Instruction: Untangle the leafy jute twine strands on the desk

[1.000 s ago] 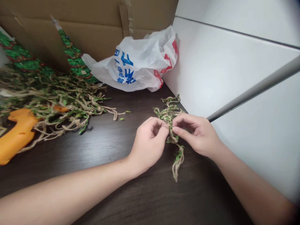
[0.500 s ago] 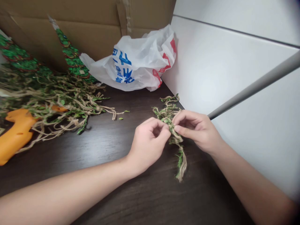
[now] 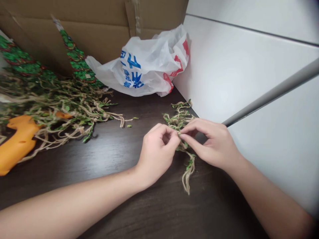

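A bundle of leafy twine [image 3: 179,117], tan cord with small green leaves, lies over the dark table in front of me. My left hand [image 3: 158,151] is closed in a pinch on its middle from the left. My right hand [image 3: 210,141] pinches the same spot from the right, thumb and forefinger meeting close to the left fingertips. The exact piece between the fingers is partly hidden. The frayed tail of the bundle hangs toward me below the hands, and its far strands reach back to the wall.
A large tangle of leafy twine [image 3: 74,106] covers the left, beside an orange glue gun [image 3: 22,139]. Behind stand two small green tinsel trees [image 3: 77,59] and a cardboard box [image 3: 99,20]. A white plastic bag [image 3: 149,66] rests at the back. White panels [image 3: 224,73] border the dark table [image 3: 109,196].
My right hand has shifted slightly left, its fingertips now meeting my left ones. The twine's frayed tail has swung a little to the left.
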{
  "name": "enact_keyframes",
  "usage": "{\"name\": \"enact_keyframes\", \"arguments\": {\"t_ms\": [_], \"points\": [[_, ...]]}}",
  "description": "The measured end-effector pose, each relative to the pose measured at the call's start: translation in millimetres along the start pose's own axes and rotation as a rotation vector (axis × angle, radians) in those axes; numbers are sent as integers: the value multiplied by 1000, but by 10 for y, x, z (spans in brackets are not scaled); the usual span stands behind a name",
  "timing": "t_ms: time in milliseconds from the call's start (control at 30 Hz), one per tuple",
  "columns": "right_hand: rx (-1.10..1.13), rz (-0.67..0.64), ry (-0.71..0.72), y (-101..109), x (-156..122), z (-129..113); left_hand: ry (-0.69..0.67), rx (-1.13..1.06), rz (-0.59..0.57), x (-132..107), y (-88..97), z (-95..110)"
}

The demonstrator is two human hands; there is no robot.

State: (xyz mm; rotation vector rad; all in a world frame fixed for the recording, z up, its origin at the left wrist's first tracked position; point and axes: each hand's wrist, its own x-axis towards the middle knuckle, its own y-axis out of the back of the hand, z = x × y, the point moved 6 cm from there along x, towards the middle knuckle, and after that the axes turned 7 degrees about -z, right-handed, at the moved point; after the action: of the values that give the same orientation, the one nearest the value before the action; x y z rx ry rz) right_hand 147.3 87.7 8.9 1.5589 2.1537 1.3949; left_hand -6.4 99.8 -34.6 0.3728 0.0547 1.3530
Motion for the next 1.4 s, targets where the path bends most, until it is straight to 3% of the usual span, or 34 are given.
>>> {"name": "enact_keyframes", "arguments": {"t_ms": [100,200,333,467,600,800,1000,1067,1233,1300,1400], "points": [[41,-3,-112,-18,-2,88,-2,2,-5,-11,1,3],[294,12,-235,-63,-3,207,11,-9,-6,-19,1,-12],[613,11,-291,-121,8,273,32,-27,1,-16,1,-28],[406,-116,-269,-132,6,208,17,-9,1,-7,-4,-14],[142,-106,-166,-74,5,96,0,8,-11,-1,-12,-6],[342,130,-246,-93,-29,128,52,-51,16,-2,4,-57],[97,41,-165,-157,-33,47,55,-46,17,-3,9,-54],[48,66,-150,-129,-42,24,54,-43,19,-6,12,-52],[346,223,-338,-128,-73,164,62,-54,25,1,13,-66],[428,150,-403,-209,-60,215,76,-55,26,3,11,-79],[342,-35,-401,-287,-35,209,78,-63,16,4,0,-87]]}}
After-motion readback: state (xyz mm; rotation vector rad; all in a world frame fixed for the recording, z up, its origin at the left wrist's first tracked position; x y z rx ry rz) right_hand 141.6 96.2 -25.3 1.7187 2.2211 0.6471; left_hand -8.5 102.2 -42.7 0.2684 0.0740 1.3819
